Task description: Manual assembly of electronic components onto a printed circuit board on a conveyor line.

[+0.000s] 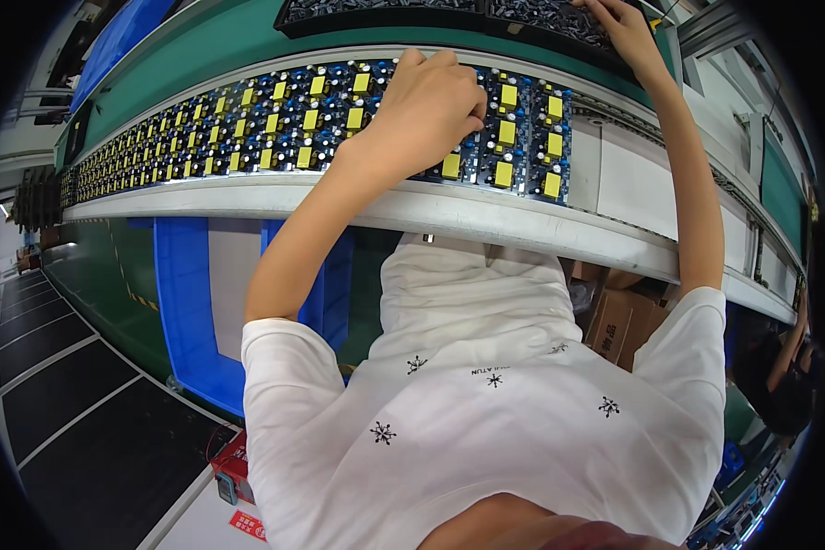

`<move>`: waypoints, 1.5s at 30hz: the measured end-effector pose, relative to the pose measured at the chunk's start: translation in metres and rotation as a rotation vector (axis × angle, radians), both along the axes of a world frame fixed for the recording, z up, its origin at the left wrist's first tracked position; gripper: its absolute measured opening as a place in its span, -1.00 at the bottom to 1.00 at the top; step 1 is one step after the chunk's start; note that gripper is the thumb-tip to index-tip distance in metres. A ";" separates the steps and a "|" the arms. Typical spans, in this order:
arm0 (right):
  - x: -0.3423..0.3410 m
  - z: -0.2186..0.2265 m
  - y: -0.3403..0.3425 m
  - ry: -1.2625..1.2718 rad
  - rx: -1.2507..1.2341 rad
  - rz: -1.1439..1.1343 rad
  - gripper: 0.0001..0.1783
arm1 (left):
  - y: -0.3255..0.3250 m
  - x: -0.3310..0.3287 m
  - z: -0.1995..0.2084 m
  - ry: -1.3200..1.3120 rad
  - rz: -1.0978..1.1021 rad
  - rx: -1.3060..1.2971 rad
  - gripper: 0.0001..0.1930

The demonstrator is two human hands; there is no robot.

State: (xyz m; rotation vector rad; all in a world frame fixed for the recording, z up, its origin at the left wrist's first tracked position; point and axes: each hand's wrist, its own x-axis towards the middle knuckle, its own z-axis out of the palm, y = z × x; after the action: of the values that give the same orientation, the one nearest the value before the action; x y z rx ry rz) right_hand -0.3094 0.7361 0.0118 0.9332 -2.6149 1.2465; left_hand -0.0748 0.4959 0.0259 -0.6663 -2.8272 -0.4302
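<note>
My left hand (435, 103) rests over a long row of dark blue circuit boards (522, 137), its fingers curled down among the parts near the row's right end. Whatever those fingers hold is hidden beneath the hand. Yellow block-shaped components, small cylinders and blue discs stand on the boards. At the upper right, my right hand (621, 29) reaches into a black tray (559, 57) of small dark components (545, 16). Its fingers are bent together at the picture's upper edge, partly cut off, and what is between them cannot be made out.
The boards lie on a conveyor with a pale metal rail (486, 215) along its near side. Below the rail at left stands a blue bin (188, 302); a cardboard box (619, 321) is under the line at right. Another person (784, 385) is at the far right.
</note>
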 end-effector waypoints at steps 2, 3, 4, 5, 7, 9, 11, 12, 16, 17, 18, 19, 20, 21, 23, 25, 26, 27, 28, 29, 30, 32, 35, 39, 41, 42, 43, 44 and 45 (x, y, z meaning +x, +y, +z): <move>0.017 0.016 -0.007 -0.170 0.003 -0.082 -0.76 | -0.001 0.001 -0.001 0.013 -0.005 -0.022 -0.89; 0.021 0.021 -0.010 -0.254 0.005 -0.125 -0.74 | -0.002 0.002 -0.003 0.010 -0.010 0.009 -0.90; 0.017 0.017 -0.007 -0.251 0.002 -0.121 -0.74 | -0.002 0.003 -0.005 0.008 -0.013 0.040 -0.91; 0.008 0.010 0.009 -0.224 0.018 -0.043 -0.72 | 0.000 0.001 -0.004 0.010 -0.031 0.074 -0.92; 0.000 0.004 0.024 -0.170 0.046 0.126 -0.67 | 0.001 0.001 -0.001 -0.032 -0.010 0.115 -0.91; 0.003 0.009 0.033 -0.179 0.080 0.152 -0.66 | 0.000 0.003 0.003 -0.128 0.048 0.197 -0.89; 0.018 0.025 0.032 -0.202 0.156 0.219 -0.63 | -0.016 -0.010 0.004 -0.050 0.104 0.244 -0.87; 0.024 0.034 0.035 -0.193 0.157 0.217 -0.63 | -0.024 -0.023 0.005 0.024 0.136 0.301 -0.86; 0.052 0.056 0.040 -0.309 0.273 0.219 -0.69 | -0.046 -0.074 0.031 0.188 0.308 0.258 -0.91; 0.063 0.058 0.030 -0.332 0.236 0.288 -0.72 | -0.057 -0.094 0.026 0.228 0.298 0.304 -0.91; 0.075 0.060 0.018 -0.355 0.199 0.358 -0.75 | -0.067 -0.110 0.019 0.235 0.305 0.303 -0.91; 0.084 0.059 0.014 -0.385 0.165 0.409 -0.78 | -0.068 -0.127 0.014 0.154 0.325 0.206 -0.92; 0.092 0.059 0.011 -0.382 0.167 0.400 -0.78 | -0.066 -0.135 0.013 0.078 0.346 0.104 -0.93; 0.099 0.058 0.007 -0.396 0.123 0.437 -0.81 | -0.065 -0.138 0.010 0.082 0.338 0.107 -0.93; 0.114 0.059 -0.001 -0.424 0.030 0.523 -0.85 | -0.069 -0.137 0.005 0.210 0.283 0.040 -0.91; 0.131 0.067 -0.008 -0.516 0.003 0.511 -0.86 | -0.068 -0.137 0.003 0.271 0.252 0.010 -0.91; 0.139 0.070 -0.010 -0.612 -0.025 0.499 -0.87 | -0.066 -0.137 0.001 0.308 0.280 0.012 -0.91; 0.145 0.073 -0.012 -0.704 -0.054 0.490 -0.88 | -0.063 -0.135 0.003 0.348 0.311 0.012 -0.91; 0.149 0.074 -0.014 -0.704 -0.052 0.490 -0.88 | -0.061 -0.132 0.005 0.388 0.345 0.011 -0.90; 0.153 0.074 -0.017 -0.724 -0.062 0.491 -0.86 | -0.061 -0.126 0.006 0.387 0.348 0.011 -0.90; 0.156 0.073 -0.016 -0.744 -0.075 0.483 -0.84 | -0.054 -0.114 0.013 0.417 0.261 0.173 -0.90; 0.160 0.073 -0.018 -0.765 -0.087 0.489 -0.81 | -0.045 -0.081 0.027 0.474 0.099 0.486 -0.90; 0.164 0.068 -0.020 -0.808 -0.123 0.484 -0.84 | -0.041 -0.049 0.026 0.411 0.249 0.228 -0.86; 0.162 0.054 -0.025 -0.588 0.021 0.570 -0.91 | -0.052 -0.011 0.004 0.502 0.151 0.269 -0.83; 0.166 0.049 -0.026 -0.562 0.012 0.572 -0.91 | -0.049 0.011 0.009 0.385 0.183 0.298 -0.82; 0.168 0.048 -0.029 -0.535 0.008 0.570 -0.91 | -0.049 0.019 0.010 0.325 0.200 0.317 -0.81; 0.170 0.046 -0.031 -0.507 0.005 0.568 -0.91 | -0.049 0.026 0.008 0.319 0.202 0.321 -0.81; 0.172 0.044 -0.033 -0.514 0.008 0.567 -0.91 | -0.049 0.032 0.004 0.300 0.210 0.339 -0.81; 0.173 0.041 -0.036 -0.499 0.029 0.561 -0.90 | -0.049 0.037 0.000 0.283 0.221 0.352 -0.82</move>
State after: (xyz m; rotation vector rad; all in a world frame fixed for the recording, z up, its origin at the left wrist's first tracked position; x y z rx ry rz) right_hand -0.1359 0.6998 0.0529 1.6265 -2.8288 1.7639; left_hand -0.0374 0.4466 0.0264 -0.3110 -2.4362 -0.7076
